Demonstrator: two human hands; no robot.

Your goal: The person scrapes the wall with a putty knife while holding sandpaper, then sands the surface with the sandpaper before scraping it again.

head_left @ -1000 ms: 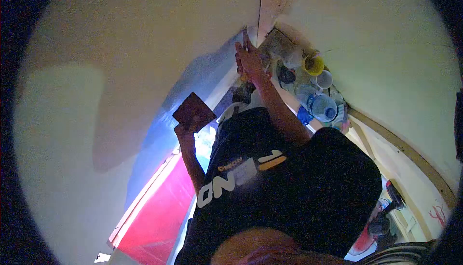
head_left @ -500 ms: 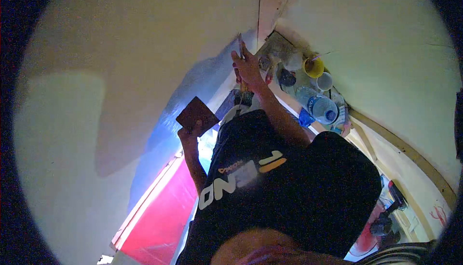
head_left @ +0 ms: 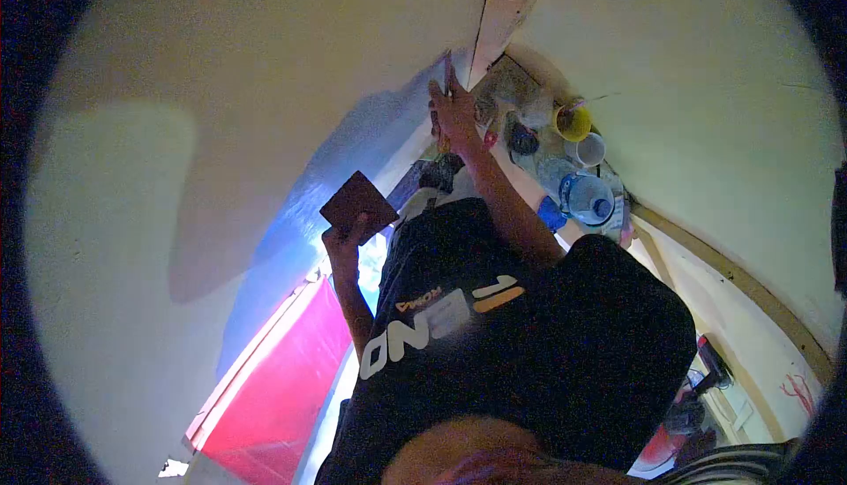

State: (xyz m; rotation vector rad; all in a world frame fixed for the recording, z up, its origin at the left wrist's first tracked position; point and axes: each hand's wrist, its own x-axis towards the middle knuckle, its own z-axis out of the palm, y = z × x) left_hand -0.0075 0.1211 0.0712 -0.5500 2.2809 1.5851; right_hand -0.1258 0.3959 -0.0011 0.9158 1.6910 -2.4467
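Note:
My left hand (head_left: 346,238) grips a dark, square, flat plate (head_left: 359,207) from below, held level with my waist and apart from the wall. Farther forward, my right hand (head_left: 454,116) is closed round a putty knife (head_left: 447,68) seen nearly edge-on. Its thin tip is close to the pale wall (head_left: 265,52) beside the corner post; whether it touches cannot be told. Fingers cover most of the tool's handle.
Right of my right arm, a ledge holds a yellow cup (head_left: 572,123), a white cup (head_left: 590,150) and a large clear bottle (head_left: 587,200). A wooden strip (head_left: 732,273) edges the right wall. A red panel (head_left: 282,388) stands at lower left, a power drill (head_left: 713,366) at lower right.
My right hand and the putty knife have shifted slightly forward and right along the wall. The left hand still holds the plate in nearly the same place. The view has tilted a little.

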